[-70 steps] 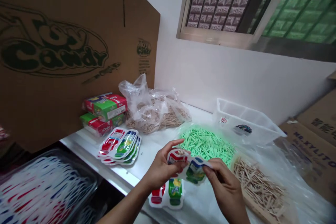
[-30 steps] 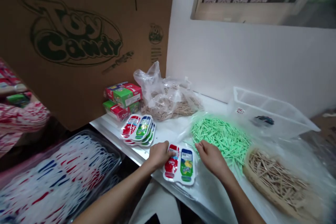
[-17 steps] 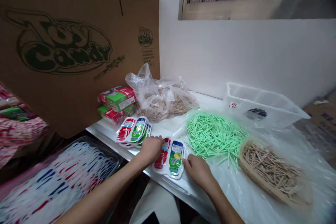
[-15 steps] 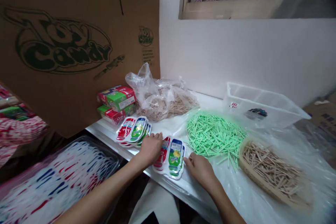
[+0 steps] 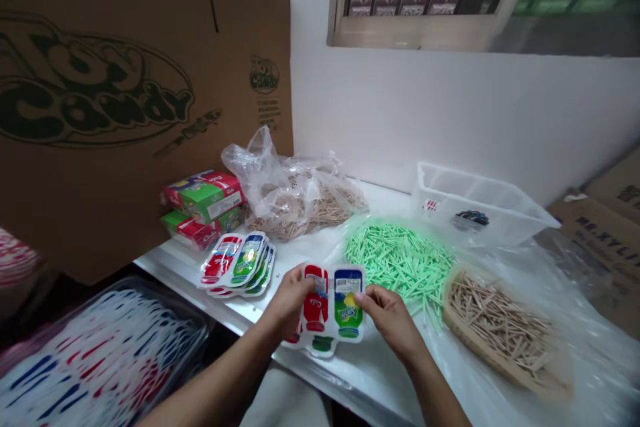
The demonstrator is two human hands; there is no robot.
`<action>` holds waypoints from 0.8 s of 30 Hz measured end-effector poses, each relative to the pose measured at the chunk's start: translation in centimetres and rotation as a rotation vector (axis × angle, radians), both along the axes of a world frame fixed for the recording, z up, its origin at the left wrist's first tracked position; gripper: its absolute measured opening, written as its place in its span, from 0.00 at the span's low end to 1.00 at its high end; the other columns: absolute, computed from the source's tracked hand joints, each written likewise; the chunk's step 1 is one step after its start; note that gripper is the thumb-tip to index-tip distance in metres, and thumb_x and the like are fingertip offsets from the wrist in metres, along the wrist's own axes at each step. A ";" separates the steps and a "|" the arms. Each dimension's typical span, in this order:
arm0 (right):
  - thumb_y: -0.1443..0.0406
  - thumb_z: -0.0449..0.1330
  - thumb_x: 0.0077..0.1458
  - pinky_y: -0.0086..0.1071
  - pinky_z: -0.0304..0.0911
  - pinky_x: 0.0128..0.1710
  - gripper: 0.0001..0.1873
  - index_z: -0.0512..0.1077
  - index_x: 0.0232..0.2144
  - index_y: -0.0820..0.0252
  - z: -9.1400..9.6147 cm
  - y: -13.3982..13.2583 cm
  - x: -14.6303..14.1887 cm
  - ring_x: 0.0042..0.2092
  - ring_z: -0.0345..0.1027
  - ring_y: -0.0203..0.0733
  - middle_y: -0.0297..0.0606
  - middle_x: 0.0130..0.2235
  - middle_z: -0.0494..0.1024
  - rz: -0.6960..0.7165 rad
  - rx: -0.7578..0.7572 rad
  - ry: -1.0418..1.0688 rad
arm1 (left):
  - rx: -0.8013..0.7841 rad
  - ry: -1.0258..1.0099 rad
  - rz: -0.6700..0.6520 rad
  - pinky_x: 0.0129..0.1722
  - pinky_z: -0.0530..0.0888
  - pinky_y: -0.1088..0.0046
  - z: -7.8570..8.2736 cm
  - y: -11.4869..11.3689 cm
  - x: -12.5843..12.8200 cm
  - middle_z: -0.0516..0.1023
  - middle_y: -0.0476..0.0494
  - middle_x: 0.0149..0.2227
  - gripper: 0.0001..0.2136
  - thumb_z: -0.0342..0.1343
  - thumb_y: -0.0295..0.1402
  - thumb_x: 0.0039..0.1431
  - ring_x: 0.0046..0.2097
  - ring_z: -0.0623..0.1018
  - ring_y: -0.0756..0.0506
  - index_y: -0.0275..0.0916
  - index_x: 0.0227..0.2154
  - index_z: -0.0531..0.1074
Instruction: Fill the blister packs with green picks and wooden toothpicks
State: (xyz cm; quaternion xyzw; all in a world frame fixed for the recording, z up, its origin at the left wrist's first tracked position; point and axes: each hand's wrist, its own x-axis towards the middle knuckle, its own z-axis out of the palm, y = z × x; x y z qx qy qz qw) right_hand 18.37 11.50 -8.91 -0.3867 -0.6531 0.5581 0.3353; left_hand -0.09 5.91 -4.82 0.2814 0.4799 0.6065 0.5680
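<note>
Between my two hands is a candy packet with a red cola half and a green lemon half, each shaped like a bottle. My left hand pinches its red side, thumb on the front. At the green side, my right hand grips the edge between thumb and fingers. Under the raised packet, another like it shows its lower edge on the white table. To the left lies a fanned stack of the same packets. Right of my hands spreads a pile of short green sticks.
An oval tub of brown sticks stands right, below a clear plastic bin. At the back, a plastic bag holds brown sticks near stacked candy boxes. A big carton rises left; a tray of packets sits lower left.
Both hands have come to the packet's two sides and lifted it off the one beneath. My left hand has left the area beside the fanned stack. The view has shifted slightly right.
</note>
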 end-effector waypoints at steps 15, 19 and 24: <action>0.57 0.43 0.60 0.32 0.57 0.36 0.17 0.66 0.29 0.58 4.6 3.6 15.4 0.35 0.64 0.42 0.39 0.31 0.72 -0.285 0.482 -0.752 | -0.011 0.125 -0.328 0.26 0.69 0.75 0.2 3.3 5.2 0.78 0.42 0.25 0.13 0.64 0.40 0.44 0.26 0.75 0.47 0.32 0.26 0.76; 0.56 0.49 0.56 0.34 0.56 0.38 0.15 0.70 0.32 0.59 4.0 6.6 18.8 0.40 0.65 0.47 0.45 0.35 0.73 -0.254 0.580 -1.116 | -0.049 0.125 -0.244 0.26 0.70 0.74 0.4 3.8 5.2 0.78 0.43 0.25 0.13 0.65 0.36 0.40 0.26 0.75 0.47 0.32 0.26 0.75; 0.61 0.44 0.59 0.30 0.54 0.33 0.18 0.72 0.29 0.61 4.0 11.2 13.4 0.34 0.68 0.41 0.42 0.31 0.76 -0.209 0.476 -1.142 | -0.033 0.066 -0.137 0.28 0.70 0.75 0.5 4.3 6.2 0.77 0.46 0.23 0.11 0.62 0.37 0.45 0.26 0.75 0.48 0.34 0.25 0.73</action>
